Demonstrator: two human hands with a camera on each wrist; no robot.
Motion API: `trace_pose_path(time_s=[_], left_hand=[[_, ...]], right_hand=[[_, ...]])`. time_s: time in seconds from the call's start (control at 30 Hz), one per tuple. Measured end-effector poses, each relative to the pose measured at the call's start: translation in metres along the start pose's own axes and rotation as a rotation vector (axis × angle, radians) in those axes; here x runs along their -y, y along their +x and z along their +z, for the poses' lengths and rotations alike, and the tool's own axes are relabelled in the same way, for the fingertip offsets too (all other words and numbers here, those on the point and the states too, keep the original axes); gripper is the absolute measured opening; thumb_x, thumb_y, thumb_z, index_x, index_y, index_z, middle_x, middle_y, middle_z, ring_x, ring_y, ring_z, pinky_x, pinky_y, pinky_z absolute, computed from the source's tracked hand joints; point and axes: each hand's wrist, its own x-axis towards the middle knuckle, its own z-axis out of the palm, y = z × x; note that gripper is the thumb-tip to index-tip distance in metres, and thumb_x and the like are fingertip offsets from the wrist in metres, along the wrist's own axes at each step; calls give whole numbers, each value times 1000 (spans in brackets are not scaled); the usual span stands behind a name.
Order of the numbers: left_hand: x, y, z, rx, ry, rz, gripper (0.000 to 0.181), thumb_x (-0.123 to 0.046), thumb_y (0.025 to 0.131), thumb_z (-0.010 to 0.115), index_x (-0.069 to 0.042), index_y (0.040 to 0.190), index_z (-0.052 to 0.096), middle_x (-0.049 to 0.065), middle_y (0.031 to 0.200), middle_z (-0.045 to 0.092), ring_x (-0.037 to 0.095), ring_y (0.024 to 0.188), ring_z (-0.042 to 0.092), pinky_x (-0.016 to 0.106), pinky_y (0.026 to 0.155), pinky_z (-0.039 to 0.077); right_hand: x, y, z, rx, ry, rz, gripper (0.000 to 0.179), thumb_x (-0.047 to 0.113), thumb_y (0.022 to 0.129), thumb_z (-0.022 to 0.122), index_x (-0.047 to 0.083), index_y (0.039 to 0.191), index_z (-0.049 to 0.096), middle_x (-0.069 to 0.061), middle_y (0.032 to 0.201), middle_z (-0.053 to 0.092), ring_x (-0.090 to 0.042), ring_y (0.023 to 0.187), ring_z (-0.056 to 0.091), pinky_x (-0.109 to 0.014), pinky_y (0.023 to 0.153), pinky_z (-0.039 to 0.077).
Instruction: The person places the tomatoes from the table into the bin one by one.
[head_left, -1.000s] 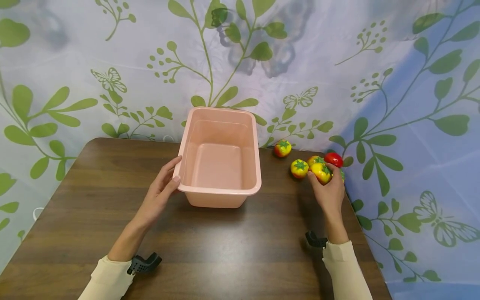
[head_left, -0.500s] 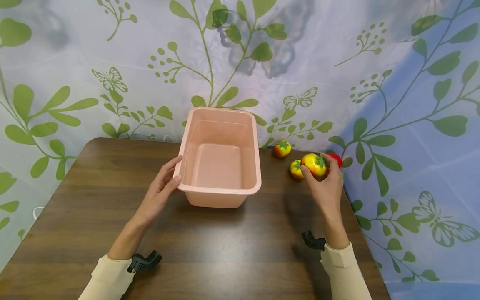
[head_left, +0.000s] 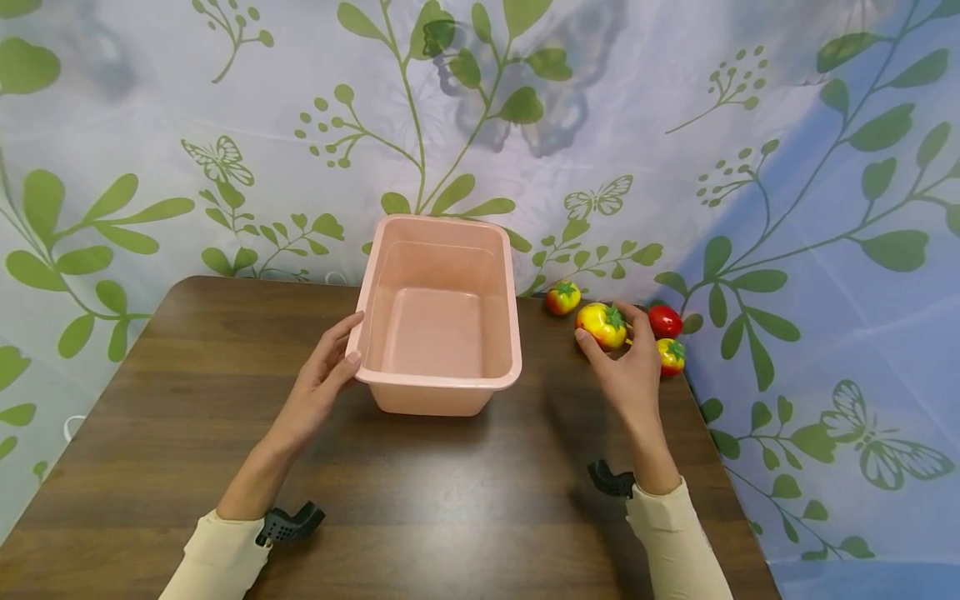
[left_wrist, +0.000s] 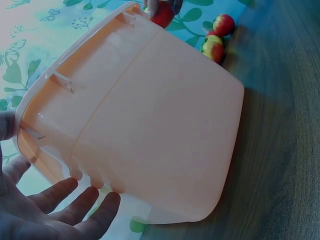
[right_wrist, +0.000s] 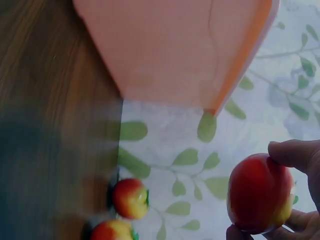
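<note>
In the head view, a deep pink plastic tub [head_left: 427, 400] stands on the brown table with nothing in it. My left hand [head_left: 318, 379] holds the tub's left rim near the front corner; in the left wrist view its fingers [left_wrist: 100, 215] spread against the outer wall. Right of the tub, my right hand [head_left: 633, 375] pinches a yellow-and-red toy tomato [head_left: 600, 323] with green leaves between thumb and fingers. The right wrist view shows this tomato's red side [right_wrist: 257, 195], raised above the others.
A yellow-and-red tomato [head_left: 562, 297] lies at the table's back edge. A red tomato [head_left: 664, 322] and another yellow one [head_left: 671, 357] sit at the right edge. A leaf-patterned cloth [head_left: 480, 108] hangs behind the wooden table [head_left: 427, 492].
My right hand has lifted the tomato from the group and carried it left towards the tub, uncovering the tomatoes at the right edge. The left hand and tub have stayed in place.
</note>
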Motion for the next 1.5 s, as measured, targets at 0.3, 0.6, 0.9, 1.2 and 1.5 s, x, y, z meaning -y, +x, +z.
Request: trace_pose_path(time_s=[0.3, 0.6, 0.9, 1.2, 1.5], left_hand=[[1, 0, 1, 1, -3, -12, 56, -19, 116, 46, -24, 170, 31, 28, 168, 38, 5, 135, 58, 17, 103, 54], [3, 0, 1, 0, -4, -11, 56, -19, 116, 46, -25, 170, 32, 27, 168, 38, 8, 136, 57, 16, 103, 54], [2, 0, 3, 0, -12, -10, 56, -18, 116, 46, -24, 170, 32, 27, 167, 39, 8, 136, 57, 17, 104, 54], [0, 0, 3, -3, -9, -11, 56, -19, 116, 46, -23, 170, 31, 28, 168, 38, 14, 138, 57, 16, 104, 54], [1, -1, 2, -11, 4, -10, 56, -20, 116, 46, -26, 170, 32, 28, 166, 39, 12, 138, 56, 15, 104, 53]], right_hand=[[38, -11, 32, 66, 65, -146, 73, 39, 88, 89, 15, 150, 57, -10, 144, 64, -28, 122, 62, -50, 97, 57], [77, -21, 57, 153, 112, -242, 74, 37, 88, 89, 18, 152, 55, -5, 147, 63, -23, 124, 59, -46, 108, 51], [88, -26, 71, 194, 118, -274, 72, 38, 88, 89, 18, 149, 57, -3, 139, 65, -22, 118, 61, -44, 105, 53], [91, -29, 72, 213, 112, -259, 73, 39, 88, 89, 18, 150, 56, -2, 143, 63, -22, 123, 60, -47, 111, 51], [92, -38, 79, 225, 121, -280, 74, 35, 87, 90, 17, 150, 56, -2, 141, 66, -23, 126, 61, -46, 113, 52]])
